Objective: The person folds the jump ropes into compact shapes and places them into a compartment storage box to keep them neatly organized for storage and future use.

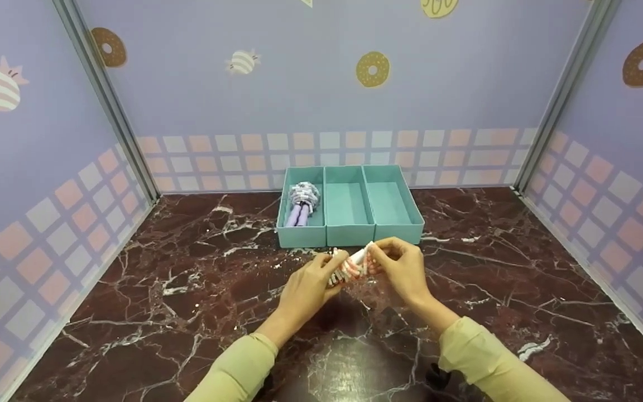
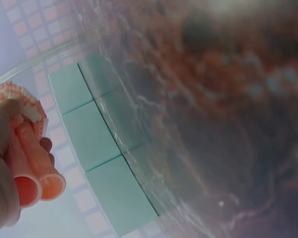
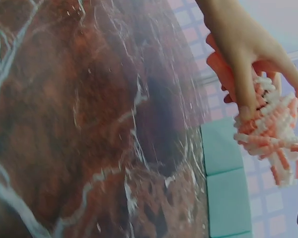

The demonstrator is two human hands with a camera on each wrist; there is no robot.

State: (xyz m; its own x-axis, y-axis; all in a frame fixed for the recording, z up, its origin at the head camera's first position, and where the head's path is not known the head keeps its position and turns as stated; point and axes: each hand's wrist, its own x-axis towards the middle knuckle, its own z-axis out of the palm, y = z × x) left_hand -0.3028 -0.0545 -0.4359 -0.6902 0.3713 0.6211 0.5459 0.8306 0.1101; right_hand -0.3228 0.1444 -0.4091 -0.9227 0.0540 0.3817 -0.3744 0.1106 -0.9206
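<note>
An orange-and-white beaded jump rope (image 1: 355,270) is bunched up between both hands, above the table in front of the box. My left hand (image 1: 306,285) grips the bundle together with its two orange handles (image 2: 38,171), whose hollow ends show in the left wrist view. At the bundle's other side, my right hand (image 1: 408,271) pinches a strand of the beads between thumb and fingers. The right wrist view shows the beads (image 3: 268,129) gathered in loops, with part of the right hand cut off at the frame's edge.
Just beyond the hands stands a teal box (image 1: 349,235) with three compartments. Its left one holds a bundled purple-and-white beaded jump rope (image 1: 305,194) with purple handles. Patterned walls close off the dark marbled table (image 1: 187,312) at the back and both sides.
</note>
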